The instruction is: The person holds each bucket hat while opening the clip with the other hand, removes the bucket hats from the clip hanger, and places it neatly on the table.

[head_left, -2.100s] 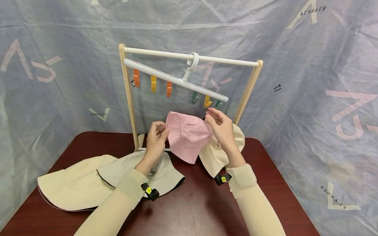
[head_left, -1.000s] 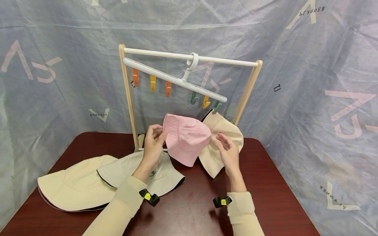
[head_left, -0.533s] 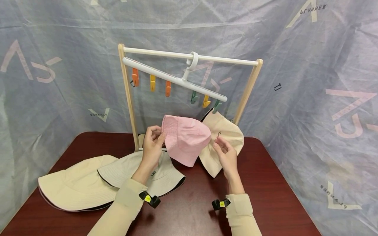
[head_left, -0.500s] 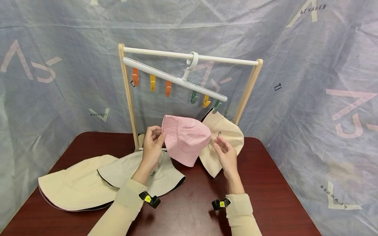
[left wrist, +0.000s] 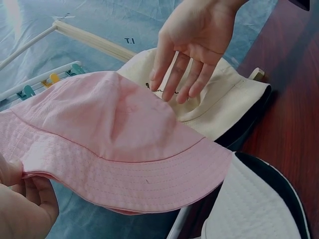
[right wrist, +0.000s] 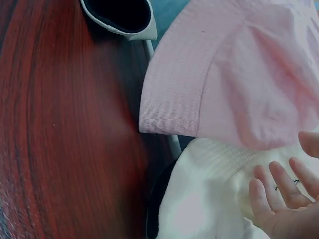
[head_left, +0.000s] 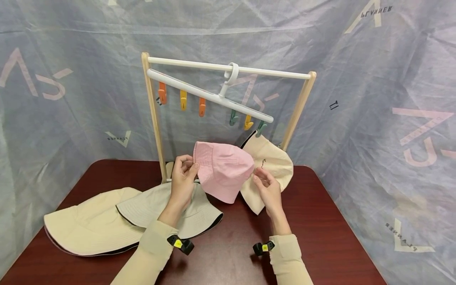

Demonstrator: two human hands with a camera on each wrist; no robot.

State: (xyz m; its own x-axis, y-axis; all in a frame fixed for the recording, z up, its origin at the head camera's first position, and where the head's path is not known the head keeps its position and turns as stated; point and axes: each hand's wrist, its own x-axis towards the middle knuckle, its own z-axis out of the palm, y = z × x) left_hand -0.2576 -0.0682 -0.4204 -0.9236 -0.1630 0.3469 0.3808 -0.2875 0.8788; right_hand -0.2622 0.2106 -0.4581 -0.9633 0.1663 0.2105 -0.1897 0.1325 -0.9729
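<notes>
My left hand (head_left: pixel 182 184) pinches the brim of a pink bucket hat (head_left: pixel 224 170) between thumb and fingers, holding it up on its side above the table. My right hand (head_left: pixel 268 192) is by the crown of that hat; the left wrist view shows its fingers (left wrist: pixel 177 77) extended and holding nothing. Behind it a cream bucket hat (head_left: pixel 278 158) with dark script hangs by its brim from a green clip (head_left: pixel 261 128), the rightmost on a white hanger (head_left: pixel 210 94). Whether my right fingertips touch either hat, I cannot tell.
The tilted hanger hooks over the top bar of a wooden rack (head_left: pixel 153 114). Several other clips, including an orange clip (head_left: pixel 202 107) and a yellow clip (head_left: pixel 248 122), hold nothing. A pale grey bucket hat (head_left: pixel 203 213) overlaps another cream bucket hat (head_left: pixel 89 223) on the dark red table (head_left: pixel 228 261).
My right hand has dropped from beside the rightmost green clip, then shifted slightly left toward the pink hat. My left hand has lowered the pink hat a little, moving it slightly left.
</notes>
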